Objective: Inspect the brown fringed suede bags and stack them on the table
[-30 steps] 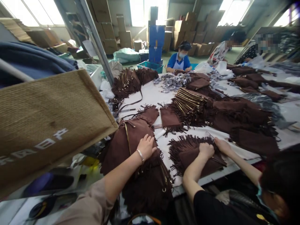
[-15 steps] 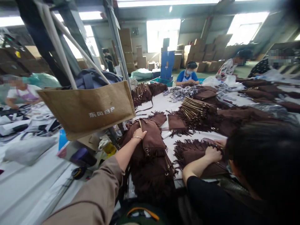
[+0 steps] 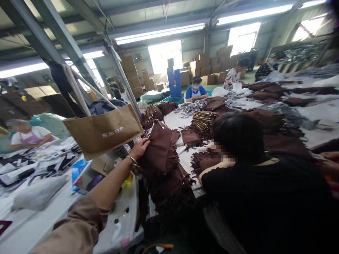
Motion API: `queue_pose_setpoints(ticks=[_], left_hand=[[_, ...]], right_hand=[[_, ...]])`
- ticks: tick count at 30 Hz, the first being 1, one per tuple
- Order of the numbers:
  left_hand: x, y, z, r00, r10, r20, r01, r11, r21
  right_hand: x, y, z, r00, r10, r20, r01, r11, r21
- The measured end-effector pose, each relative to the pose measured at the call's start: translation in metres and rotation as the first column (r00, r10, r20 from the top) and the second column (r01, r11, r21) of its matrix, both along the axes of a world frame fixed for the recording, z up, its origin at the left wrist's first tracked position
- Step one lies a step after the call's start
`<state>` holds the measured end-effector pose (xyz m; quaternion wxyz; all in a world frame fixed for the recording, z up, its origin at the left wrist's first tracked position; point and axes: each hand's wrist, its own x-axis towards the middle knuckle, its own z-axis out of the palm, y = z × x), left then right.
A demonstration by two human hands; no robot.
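Note:
My left hand [image 3: 140,149], with a bracelet at the wrist, pinches the upper left edge of a brown fringed bag [image 3: 159,148]. The bag is tilted up, its fringe hanging to the right. Beneath it lie more brown fringed bags [image 3: 169,188] at the table edge. Just behind and to the right, another fringed piece [image 3: 190,137] lies flat beside a stack of bags with gold zippers [image 3: 202,120]. My right hand is not in view.
A tan tote bag [image 3: 106,135] hangs left of my hand by a metal post [image 3: 123,76]. Close on the right, a person in black [image 3: 254,197] leans over the white table [image 3: 173,121]. Boxes and other people are farther back.
My left hand has moved left, lifting and tilting the brown bag by its edge. The view has shifted, and the person in black now covers more of the right side.

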<state>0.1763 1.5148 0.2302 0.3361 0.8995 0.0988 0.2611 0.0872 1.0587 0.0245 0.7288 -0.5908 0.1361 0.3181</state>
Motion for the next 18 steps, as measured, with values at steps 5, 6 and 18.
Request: queue_pose_setpoints(ticks=[5,6,18], left_hand=[[-0.050,-0.020,0.043,0.988,-0.148,0.031,0.151,0.969,-0.197],[-0.059,-0.025,0.050,0.986,-0.167,0.028,0.168,0.954,-0.249],[-0.097,-0.038,0.077,0.968,-0.246,0.053,0.252,0.952,-0.172]], right_hand=[[-0.025,0.024,0.006,0.998,0.003,0.067,-0.011,0.992,0.123],[-0.018,0.034,0.014,0.994,0.005,0.109,-0.028,0.976,0.215],[0.048,0.204,0.092,0.999,0.031,0.008,-0.027,0.646,0.763]])
